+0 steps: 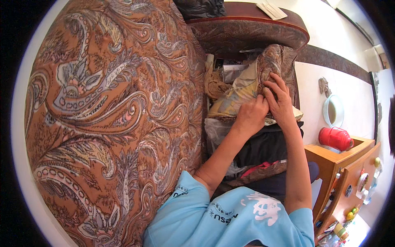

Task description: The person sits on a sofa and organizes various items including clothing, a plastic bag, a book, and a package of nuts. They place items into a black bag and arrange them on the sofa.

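Note:
A bundled brown patterned cloth with a yellowish, flower-printed side lies over an open compartment beside the large paisley-covered surface. My left hand has its fingers closed on the cloth's edge. Directly beside it on the right, my right hand has its fingers curled over the cloth's fold, slightly spread; the fingertips are partly hidden in the fabric. Below the hands lie a black cloth or bag and a clear plastic bag. A beige crumpled item and a pale box sit in the compartment.
The paisley-covered surface fills the left. A padded wooden armrest bears a folded pale item. At right stand a light-blue basin, a red thermos and a wooden cabinet with small items near it.

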A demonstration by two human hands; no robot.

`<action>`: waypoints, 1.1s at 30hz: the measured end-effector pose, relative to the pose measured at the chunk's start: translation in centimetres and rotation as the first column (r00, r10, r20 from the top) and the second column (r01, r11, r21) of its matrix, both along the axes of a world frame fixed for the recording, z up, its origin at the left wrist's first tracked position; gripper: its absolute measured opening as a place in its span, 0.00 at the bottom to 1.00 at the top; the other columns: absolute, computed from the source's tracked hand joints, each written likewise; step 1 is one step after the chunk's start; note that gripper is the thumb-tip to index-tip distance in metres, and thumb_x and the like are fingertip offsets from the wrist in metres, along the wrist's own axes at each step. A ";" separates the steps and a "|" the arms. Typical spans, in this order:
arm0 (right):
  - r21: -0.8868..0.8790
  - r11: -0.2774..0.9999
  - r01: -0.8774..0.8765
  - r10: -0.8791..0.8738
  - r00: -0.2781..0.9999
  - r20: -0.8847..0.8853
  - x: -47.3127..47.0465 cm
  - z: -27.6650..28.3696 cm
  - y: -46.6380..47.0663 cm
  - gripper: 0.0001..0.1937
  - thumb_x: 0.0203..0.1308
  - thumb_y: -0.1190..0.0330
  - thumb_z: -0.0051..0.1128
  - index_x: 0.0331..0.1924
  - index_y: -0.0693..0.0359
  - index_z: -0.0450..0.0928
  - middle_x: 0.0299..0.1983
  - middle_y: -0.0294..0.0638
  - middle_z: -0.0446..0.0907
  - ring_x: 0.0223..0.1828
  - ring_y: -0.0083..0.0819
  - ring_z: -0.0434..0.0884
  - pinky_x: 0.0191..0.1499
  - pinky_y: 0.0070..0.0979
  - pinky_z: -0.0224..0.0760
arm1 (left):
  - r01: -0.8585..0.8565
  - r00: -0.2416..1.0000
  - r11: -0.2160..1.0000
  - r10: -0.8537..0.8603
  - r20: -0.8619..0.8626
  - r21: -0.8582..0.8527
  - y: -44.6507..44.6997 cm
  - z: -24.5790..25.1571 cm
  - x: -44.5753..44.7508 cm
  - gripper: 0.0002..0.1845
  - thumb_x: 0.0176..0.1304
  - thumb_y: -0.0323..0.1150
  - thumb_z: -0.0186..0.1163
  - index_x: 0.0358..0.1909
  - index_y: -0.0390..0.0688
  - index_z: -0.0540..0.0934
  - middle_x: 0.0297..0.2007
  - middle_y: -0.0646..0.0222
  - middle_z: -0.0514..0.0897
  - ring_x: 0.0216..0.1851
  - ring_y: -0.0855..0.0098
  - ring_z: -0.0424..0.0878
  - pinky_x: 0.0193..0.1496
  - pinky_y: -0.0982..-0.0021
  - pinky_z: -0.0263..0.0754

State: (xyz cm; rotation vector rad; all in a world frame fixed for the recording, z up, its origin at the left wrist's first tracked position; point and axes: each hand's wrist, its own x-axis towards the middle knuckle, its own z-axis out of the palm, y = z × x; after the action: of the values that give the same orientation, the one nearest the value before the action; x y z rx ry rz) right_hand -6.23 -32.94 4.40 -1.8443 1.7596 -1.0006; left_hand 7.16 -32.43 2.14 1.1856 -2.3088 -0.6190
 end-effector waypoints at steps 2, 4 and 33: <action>-0.051 0.999 -0.004 0.010 0.993 0.122 -0.4 -1.1 0.2 0.12 0.61 0.76 0.55 0.48 0.66 0.79 0.61 0.48 0.73 0.61 0.50 0.72 0.65 0.38 0.62 | 0.051 0.997 0.998 -0.053 0.052 0.041 0.0 1.0 0.6 0.17 0.46 0.24 0.63 0.41 0.35 0.74 0.36 0.54 0.77 0.39 0.51 0.81 0.38 0.56 0.78; -0.109 0.994 0.011 0.008 0.985 0.170 -0.5 -1.9 0.5 0.13 0.56 0.82 0.55 0.46 0.67 0.80 0.57 0.49 0.76 0.58 0.47 0.76 0.64 0.33 0.64 | 0.112 0.994 0.988 -0.112 -0.005 0.104 -0.7 1.4 1.8 0.19 0.45 0.26 0.67 0.42 0.36 0.75 0.38 0.53 0.78 0.38 0.51 0.81 0.37 0.57 0.77; -0.112 0.981 0.158 -0.116 0.942 0.314 -0.3 -3.5 8.7 0.13 0.56 0.86 0.55 0.45 0.67 0.83 0.55 0.47 0.75 0.59 0.43 0.76 0.61 0.27 0.66 | -0.408 0.817 0.912 0.339 -0.467 -0.052 -10.2 3.5 4.4 0.14 0.54 0.27 0.64 0.38 0.34 0.72 0.45 0.56 0.73 0.47 0.54 0.74 0.53 0.60 0.70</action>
State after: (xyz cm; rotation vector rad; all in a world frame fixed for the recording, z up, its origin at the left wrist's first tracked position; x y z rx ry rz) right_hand -6.48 -24.28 0.90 -1.5534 1.6821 -1.4091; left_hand 11.57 -42.67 5.63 1.2276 -1.6432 -0.4960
